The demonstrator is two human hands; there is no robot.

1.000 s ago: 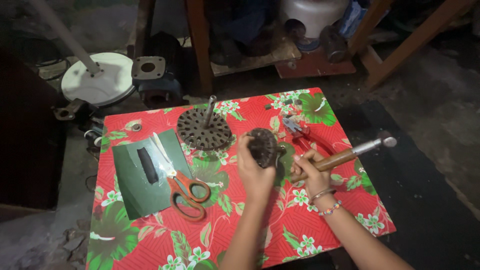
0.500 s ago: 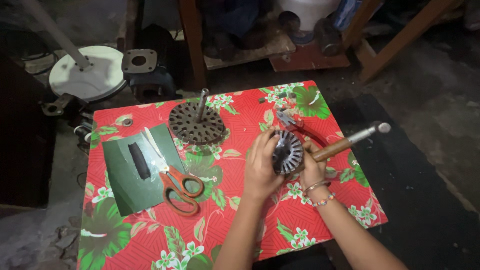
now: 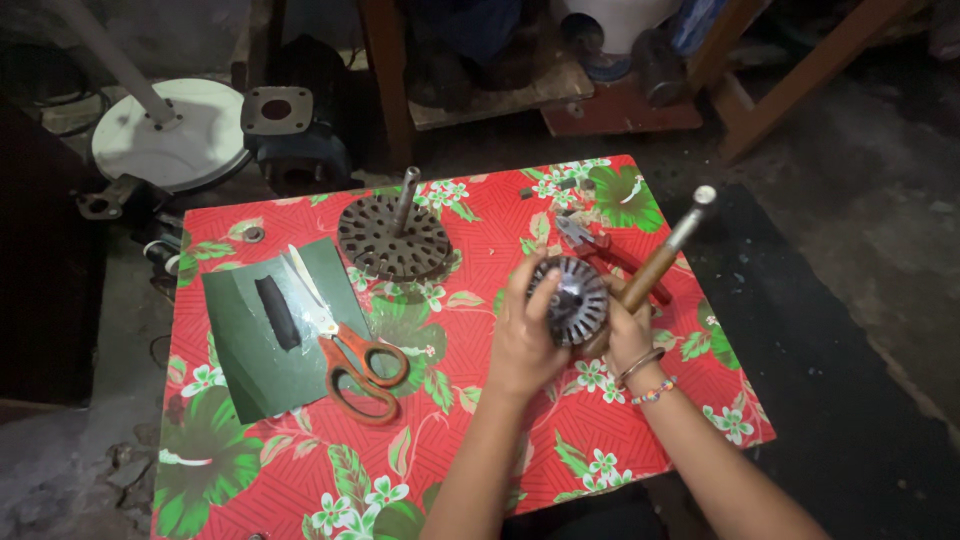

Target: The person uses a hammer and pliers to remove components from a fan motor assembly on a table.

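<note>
In the head view, the left hand [image 3: 528, 335] was clamped on a round slotted core [image 3: 570, 298] held just above the table [image 3: 480, 470], right of its centre, while the right hand [image 3: 628, 328] was closed on a hammer [image 3: 655, 265] whose head pointed to about 1 o'clock. The step looked like steadying the core for tapping — the next move would call for a firm hold and a short, aimed stroke. Scissors [image 3: 345, 345] lay at 9 o'clock of the hands, a perforated disc [image 3: 393, 238] at 11 and pliers [image 3: 600, 250] just beyond the core.

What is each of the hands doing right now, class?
Left hand: closed on the slotted metal rotor.
Right hand: steadying the rotor and gripping a wooden-handled hammer.
</note>
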